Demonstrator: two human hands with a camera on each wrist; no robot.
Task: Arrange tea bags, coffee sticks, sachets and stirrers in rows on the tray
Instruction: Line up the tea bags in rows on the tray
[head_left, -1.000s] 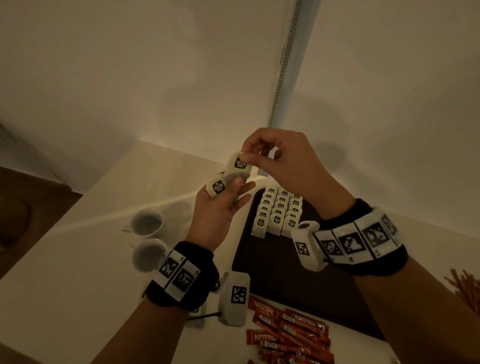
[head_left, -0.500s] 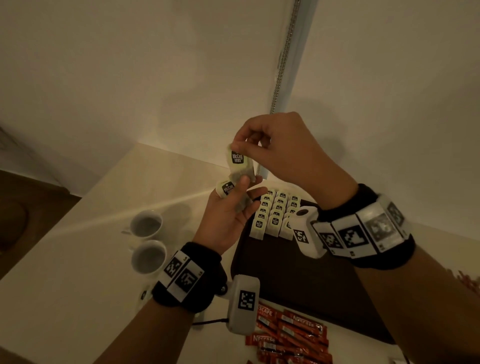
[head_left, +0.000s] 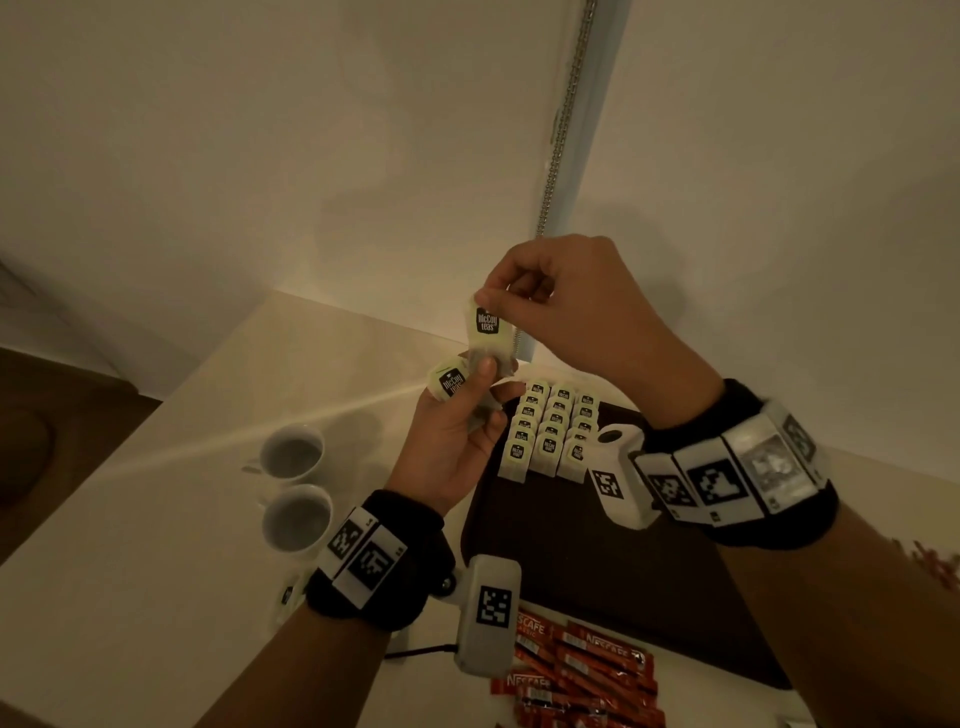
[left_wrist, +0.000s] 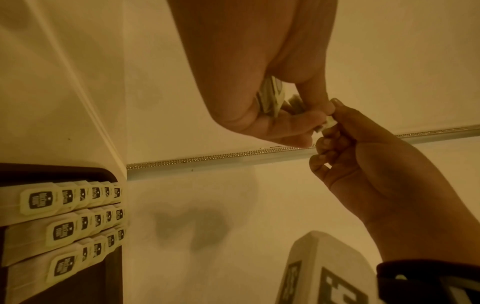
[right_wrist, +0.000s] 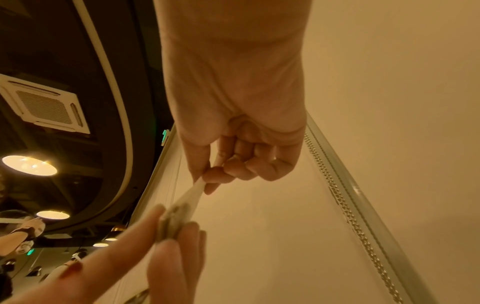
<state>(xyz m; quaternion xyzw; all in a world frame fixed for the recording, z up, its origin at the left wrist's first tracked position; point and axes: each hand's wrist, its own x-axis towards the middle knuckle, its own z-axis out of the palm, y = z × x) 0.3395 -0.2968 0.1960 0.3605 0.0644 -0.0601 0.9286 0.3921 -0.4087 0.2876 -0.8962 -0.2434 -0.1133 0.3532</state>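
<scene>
At the near edge of the white table (head_left: 130, 545), a loose pile of red coffee sticks (head_left: 582, 675) lay just in front of the dark tray (head_left: 597, 561), partly behind the left wrist's camera housing. Two white cups (head_left: 296, 483) stood side by side to the left of the tray, well apart from it.

Farther back, three rows of tea bags (head_left: 553, 431) lay overlapping at the far end of the tray, their dark labels facing up; the left wrist view showed the same rows (left_wrist: 64, 222) running to the tray's rounded corner.

Above the tray's far left corner, a person's left hand (head_left: 452, 441) held a small bunch of tea bags (head_left: 451, 382), fingers and thumb curled round it, the thumb pressed on the bunch. The right hand (head_left: 571, 312), raised just above the left, pinched the top edge of a single tea bag (head_left: 487, 332) between thumb and forefinger, the remaining fingers curled into the palm. That bag hung below the pinch, its label facing the camera, its lower end touching the bunch at the left thumb. The right wrist view showed the bag (right_wrist: 193, 195) stretched from the pinch down to the left fingers (right_wrist: 166, 255).

A blurred reddish heap at the far right edge could not be identified.
</scene>
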